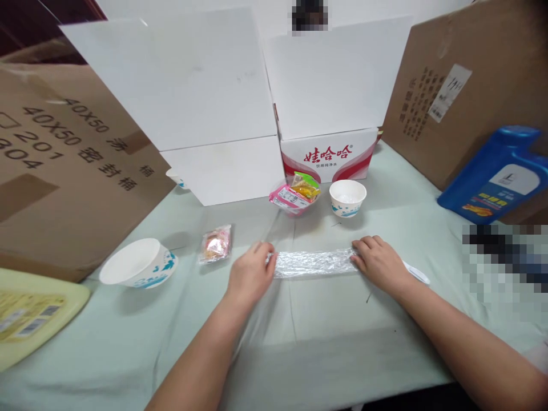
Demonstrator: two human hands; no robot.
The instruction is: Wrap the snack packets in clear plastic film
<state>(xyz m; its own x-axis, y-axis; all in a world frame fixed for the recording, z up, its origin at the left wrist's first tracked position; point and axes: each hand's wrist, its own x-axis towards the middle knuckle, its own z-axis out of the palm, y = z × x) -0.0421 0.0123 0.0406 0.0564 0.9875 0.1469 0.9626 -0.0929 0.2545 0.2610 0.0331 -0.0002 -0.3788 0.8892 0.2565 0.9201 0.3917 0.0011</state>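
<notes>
Centre frame, the left hand [252, 271] and right hand [381, 264] pinch opposite ends of a clear plastic strip [314, 264], seemingly keeping it straight! Worktop [334, 342] spreads beneath.

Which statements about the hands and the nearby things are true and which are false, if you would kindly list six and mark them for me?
1. The left hand and the right hand are at opposite ends of the clear plastic. True.
2. The clear plastic is crumpled into a ball. False: it spans the gap between the hands as a long strip.
3. A small packet lies between the left hand and a white bowl. True.
4. The packet is in the right hand. False: it lies on the cloth.
5. A blue bottle is at the right of the picture. True.
6. The bottle is nearer the left hand. False: it is nearer the right hand.
</notes>
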